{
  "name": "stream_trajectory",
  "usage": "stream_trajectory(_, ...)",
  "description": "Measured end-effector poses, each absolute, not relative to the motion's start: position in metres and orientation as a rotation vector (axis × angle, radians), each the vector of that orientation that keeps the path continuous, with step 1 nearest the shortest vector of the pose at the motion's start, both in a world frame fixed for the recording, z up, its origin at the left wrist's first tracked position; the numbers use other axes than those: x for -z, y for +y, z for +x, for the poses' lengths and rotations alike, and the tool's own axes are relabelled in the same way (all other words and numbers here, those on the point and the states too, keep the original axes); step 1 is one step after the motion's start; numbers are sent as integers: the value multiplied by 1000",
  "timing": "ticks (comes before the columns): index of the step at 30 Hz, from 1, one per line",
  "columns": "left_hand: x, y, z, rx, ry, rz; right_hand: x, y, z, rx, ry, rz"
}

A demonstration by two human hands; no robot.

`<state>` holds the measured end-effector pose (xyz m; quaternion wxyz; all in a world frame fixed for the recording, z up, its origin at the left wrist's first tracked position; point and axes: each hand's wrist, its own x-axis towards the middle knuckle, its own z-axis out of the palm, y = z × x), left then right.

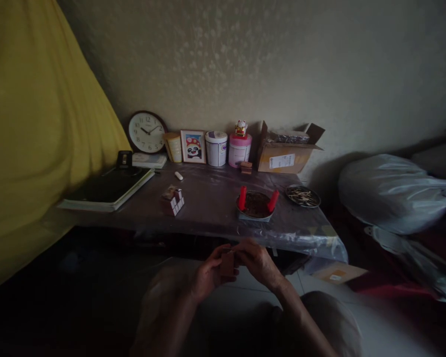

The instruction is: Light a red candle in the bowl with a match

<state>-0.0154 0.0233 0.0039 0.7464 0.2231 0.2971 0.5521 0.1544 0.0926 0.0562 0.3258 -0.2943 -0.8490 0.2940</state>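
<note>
Below the table's front edge, my left hand [208,274] is closed around a small brown matchbox [227,264], held upright. My right hand [258,262] is beside it, fingers pinched at the box's upper right corner. Whatever lies between those fingertips is too small and dim to make out. On the table beyond, two red candles, a left candle [242,198] and a right candle [272,200], stand in a round dish [255,217] with dark filling. To its right, a round plate [318,203] bears several matchsticks [303,196].
The plastic-covered table [208,198] also carries a puzzle cube [173,201], a white eraser-like piece [179,176], a large book [107,191], a clock [147,132], a panda picture [194,147], tins [216,148] and an open carton [282,157]. A yellow curtain [40,124] hangs left; a white bag [390,191] is right.
</note>
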Motion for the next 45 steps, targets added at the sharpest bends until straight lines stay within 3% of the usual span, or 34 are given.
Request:
stream_trajectory(30,-1,24,-13,-1240,797,547,-49,93,149,-846,-2168,-786)
stream_trajectory(38,-4,23,-14,-1226,814,553,-50,93,150,-652,-2333,-785)
stream_trajectory(45,-7,17,-18,-1230,814,632,-53,92,151,-685,-2357,-771)
